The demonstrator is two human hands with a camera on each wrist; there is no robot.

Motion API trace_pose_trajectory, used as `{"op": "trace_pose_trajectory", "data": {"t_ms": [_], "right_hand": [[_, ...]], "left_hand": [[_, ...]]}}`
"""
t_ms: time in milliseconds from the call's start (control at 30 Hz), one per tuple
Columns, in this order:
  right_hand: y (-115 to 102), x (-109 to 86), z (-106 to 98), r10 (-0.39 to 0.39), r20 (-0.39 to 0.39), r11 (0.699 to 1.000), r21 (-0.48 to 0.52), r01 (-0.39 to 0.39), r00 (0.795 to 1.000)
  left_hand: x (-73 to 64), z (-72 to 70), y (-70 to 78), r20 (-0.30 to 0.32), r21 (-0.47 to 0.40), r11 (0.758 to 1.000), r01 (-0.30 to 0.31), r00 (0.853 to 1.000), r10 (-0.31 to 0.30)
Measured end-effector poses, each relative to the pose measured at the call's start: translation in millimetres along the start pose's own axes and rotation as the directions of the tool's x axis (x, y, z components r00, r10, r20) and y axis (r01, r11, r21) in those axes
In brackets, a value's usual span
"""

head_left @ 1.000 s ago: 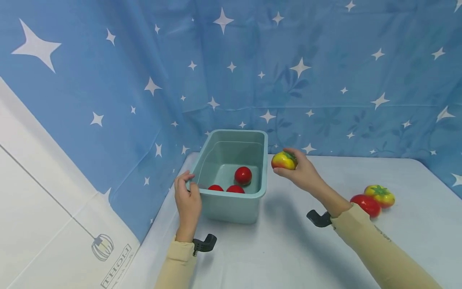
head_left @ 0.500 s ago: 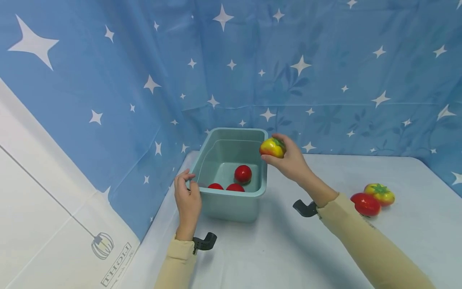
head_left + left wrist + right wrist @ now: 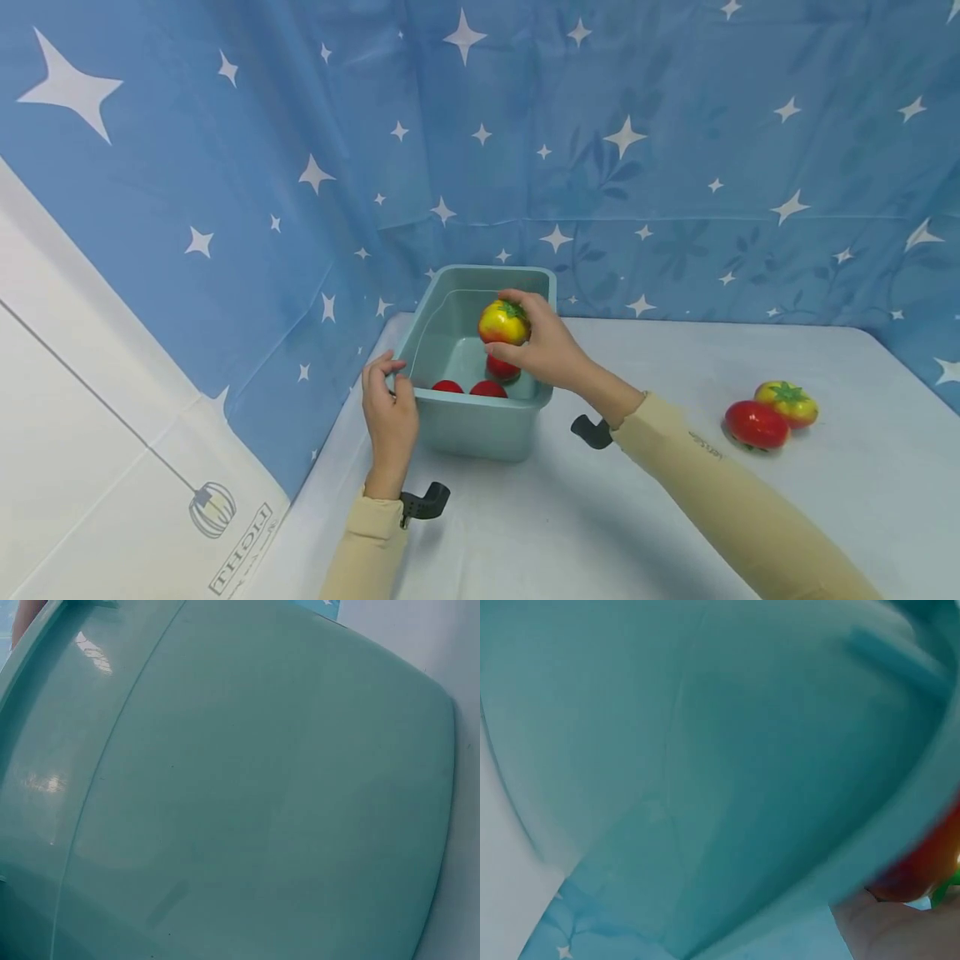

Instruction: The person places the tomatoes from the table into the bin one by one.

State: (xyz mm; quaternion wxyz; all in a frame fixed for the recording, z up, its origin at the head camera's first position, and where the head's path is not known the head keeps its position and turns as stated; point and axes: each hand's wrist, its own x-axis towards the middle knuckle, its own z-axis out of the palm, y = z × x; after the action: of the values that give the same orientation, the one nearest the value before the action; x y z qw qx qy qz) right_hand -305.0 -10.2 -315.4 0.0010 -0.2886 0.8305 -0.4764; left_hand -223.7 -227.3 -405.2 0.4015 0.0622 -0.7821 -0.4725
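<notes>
My right hand point(image 3: 553, 346) holds a yellow-and-red tomato point(image 3: 502, 321) with a green leafy top between thumb and fingers. The tomato is over the inside of a pale teal plastic bin point(image 3: 472, 429), partly covering a red tomato point(image 3: 504, 369) there. Two more red tomatoes, one of them at the middle of the near wall point(image 3: 489, 389), show just above the front rim. My left hand point(image 3: 392, 412) grips the bin's near left corner, fingers curled over the rim. In the right wrist view, the held tomato point(image 3: 922, 862) appears at the right edge beyond the rim; the left wrist view shows mostly bin wall point(image 3: 255, 780).
On the white table point(image 3: 637, 517) to the right, a red tomato point(image 3: 756, 424) lies against a yellow-and-red tomato point(image 3: 787, 402). A blue curtain point(image 3: 675, 167) with white stars hangs behind the table and along its left side.
My right hand has carried the yellow-and-red tomato leftward, from beside the bin across its right rim to above the inside. The left hand and the bin have stayed in place.
</notes>
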Motion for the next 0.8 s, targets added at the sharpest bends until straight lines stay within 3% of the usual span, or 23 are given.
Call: {"op": "trace_pose_trajectory", "data": {"t_ms": [300,800], "right_hand": [[1,3.6,28,0.001,0.078,0.992,-0.127,0.009,0.997],[0,2.7,27,0.063,0.11,0.977,-0.209,-0.038,0.992]], "left_hand": [[0.3,-1.0,-0.8,0.003,0.005,1.0,-0.009,1.0,0.009],[-0.7,-1.4,1.3,0.002,0.01,1.0,-0.004,1.0,0.004]]}}
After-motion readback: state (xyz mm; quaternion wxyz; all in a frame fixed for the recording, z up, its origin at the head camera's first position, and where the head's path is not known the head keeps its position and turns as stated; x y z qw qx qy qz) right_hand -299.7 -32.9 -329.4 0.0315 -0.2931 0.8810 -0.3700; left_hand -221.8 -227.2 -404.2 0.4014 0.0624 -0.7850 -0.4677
